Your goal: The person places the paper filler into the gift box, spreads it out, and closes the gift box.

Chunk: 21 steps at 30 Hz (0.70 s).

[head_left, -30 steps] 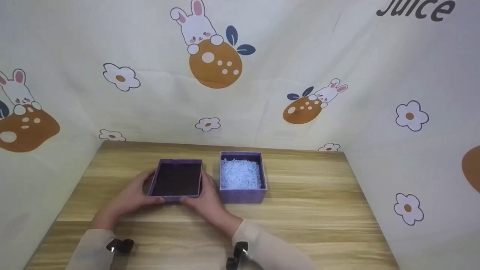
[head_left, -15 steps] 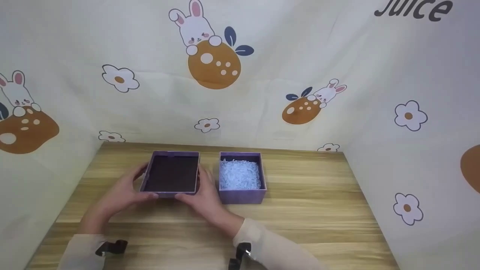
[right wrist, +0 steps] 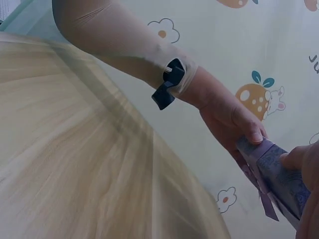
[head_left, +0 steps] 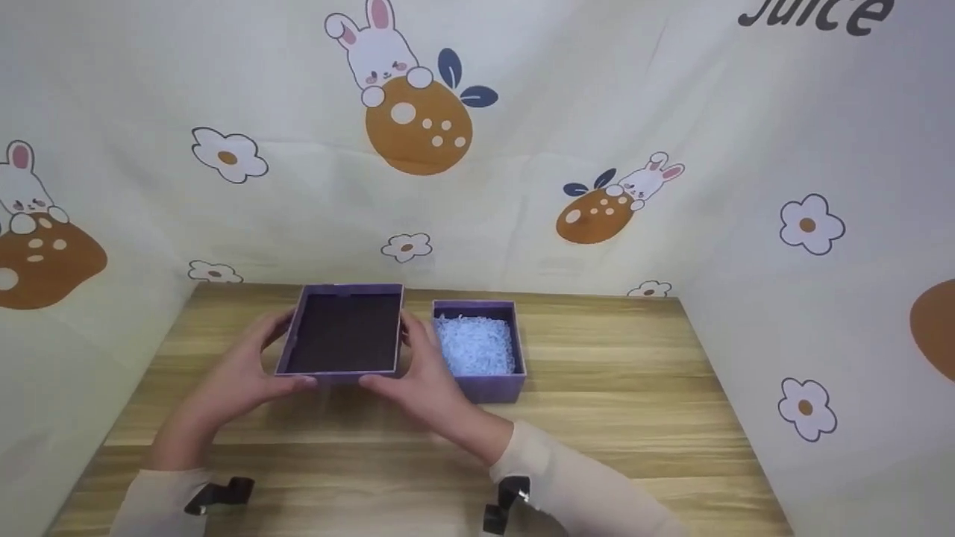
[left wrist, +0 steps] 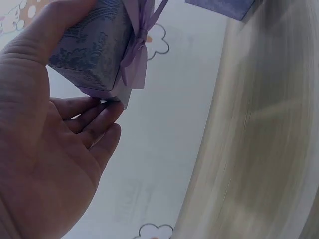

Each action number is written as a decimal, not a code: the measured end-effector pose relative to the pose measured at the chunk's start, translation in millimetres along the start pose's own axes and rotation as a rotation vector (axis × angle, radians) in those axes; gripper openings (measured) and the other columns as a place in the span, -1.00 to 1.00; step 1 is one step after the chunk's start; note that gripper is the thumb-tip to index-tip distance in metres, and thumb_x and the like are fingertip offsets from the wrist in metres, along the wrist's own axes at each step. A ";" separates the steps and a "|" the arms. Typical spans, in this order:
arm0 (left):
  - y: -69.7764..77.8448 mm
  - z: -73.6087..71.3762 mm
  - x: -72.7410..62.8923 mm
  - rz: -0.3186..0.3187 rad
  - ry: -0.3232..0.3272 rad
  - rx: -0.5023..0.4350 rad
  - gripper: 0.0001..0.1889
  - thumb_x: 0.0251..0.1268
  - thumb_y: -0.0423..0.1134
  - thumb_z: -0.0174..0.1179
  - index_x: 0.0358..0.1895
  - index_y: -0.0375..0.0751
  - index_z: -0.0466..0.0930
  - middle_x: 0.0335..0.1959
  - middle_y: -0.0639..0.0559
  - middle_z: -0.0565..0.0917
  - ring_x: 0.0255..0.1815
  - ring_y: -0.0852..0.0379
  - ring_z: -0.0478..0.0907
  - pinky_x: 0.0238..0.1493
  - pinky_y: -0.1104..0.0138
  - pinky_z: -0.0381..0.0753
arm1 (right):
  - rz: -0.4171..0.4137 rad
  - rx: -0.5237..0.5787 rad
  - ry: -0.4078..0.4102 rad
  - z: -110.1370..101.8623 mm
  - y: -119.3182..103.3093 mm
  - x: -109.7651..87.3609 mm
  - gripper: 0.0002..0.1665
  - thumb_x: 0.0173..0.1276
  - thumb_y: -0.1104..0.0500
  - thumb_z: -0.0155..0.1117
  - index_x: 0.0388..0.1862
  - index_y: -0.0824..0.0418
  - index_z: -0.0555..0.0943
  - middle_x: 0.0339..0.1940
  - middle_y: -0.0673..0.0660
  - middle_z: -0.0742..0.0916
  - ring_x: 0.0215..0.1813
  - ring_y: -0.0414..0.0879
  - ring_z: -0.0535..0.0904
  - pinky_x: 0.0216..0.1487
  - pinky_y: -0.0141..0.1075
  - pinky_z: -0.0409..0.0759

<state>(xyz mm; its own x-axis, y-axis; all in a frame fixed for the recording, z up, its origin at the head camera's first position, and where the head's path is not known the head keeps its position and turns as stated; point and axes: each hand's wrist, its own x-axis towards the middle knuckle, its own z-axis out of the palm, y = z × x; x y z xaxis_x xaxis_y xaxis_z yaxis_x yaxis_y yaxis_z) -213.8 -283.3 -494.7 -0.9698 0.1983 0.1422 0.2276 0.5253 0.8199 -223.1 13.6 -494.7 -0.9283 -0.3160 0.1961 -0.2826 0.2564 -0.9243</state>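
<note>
A purple gift box lid (head_left: 345, 332) is held up off the table, its dark hollow side facing the head camera. My left hand (head_left: 237, 380) grips its left side and my right hand (head_left: 431, 380) its right side, thumbs on the near wall. The left wrist view shows the lid's patterned outside and a lilac ribbon bow (left wrist: 142, 37), with curled fingers of the left hand (left wrist: 55, 144) under its edge. Right of the lid stands a purple gift box (head_left: 490, 388), open at the top and filled with pale shredded paper (head_left: 476, 345).
The wood-grain table (head_left: 627, 425) is bounded at the back and sides by a pale curtain (head_left: 515, 89) printed with rabbits, oranges and flowers. Black clips (head_left: 218, 495) sit on both sleeves.
Both hands have raised the lid and carried it away from the body, first a little left, then slightly back right. The filled box has stayed in place.
</note>
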 end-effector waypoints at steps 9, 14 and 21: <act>7.6 29.8 10.8 0.056 0.030 0.003 0.19 0.04 0.04 0.79 0.68 -0.29 0.29 0.59 -0.28 0.42 0.64 -0.37 0.30 0.63 -0.42 0.20 | -0.034 -0.069 -0.004 -33.0 8.5 -5.0 0.29 0.21 0.07 0.81 0.77 0.30 0.25 0.64 0.25 0.43 0.61 0.12 0.43 0.69 -0.07 0.35; 16.2 48.6 19.4 0.070 0.033 -0.019 0.18 0.00 0.00 0.81 0.66 -0.31 0.32 0.56 -0.24 0.45 0.62 -0.30 0.35 0.67 -0.33 0.20 | -0.022 -0.052 -0.018 -52.4 18.1 -9.8 0.27 0.25 0.09 0.78 0.77 0.31 0.22 0.69 0.30 0.37 0.64 0.19 0.41 0.67 -0.05 0.39; 19.2 76.7 30.1 0.062 0.015 -0.064 0.21 -0.06 -0.06 0.83 0.69 -0.23 0.30 0.60 -0.18 0.44 0.65 -0.26 0.34 0.70 -0.28 0.19 | -0.006 -0.022 -0.010 -74.7 36.2 -19.5 0.27 0.25 0.15 0.78 0.77 0.35 0.21 0.71 0.37 0.35 0.62 0.32 0.43 0.66 0.04 0.41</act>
<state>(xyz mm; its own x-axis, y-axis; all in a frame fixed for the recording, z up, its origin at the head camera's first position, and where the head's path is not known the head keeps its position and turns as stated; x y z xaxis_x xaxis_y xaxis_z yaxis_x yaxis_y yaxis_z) -231.8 -203.8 -517.2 -0.9553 0.2163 0.2017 0.2818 0.4586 0.8428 -233.2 97.3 -507.5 -0.9241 -0.3264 0.1985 -0.2937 0.2746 -0.9156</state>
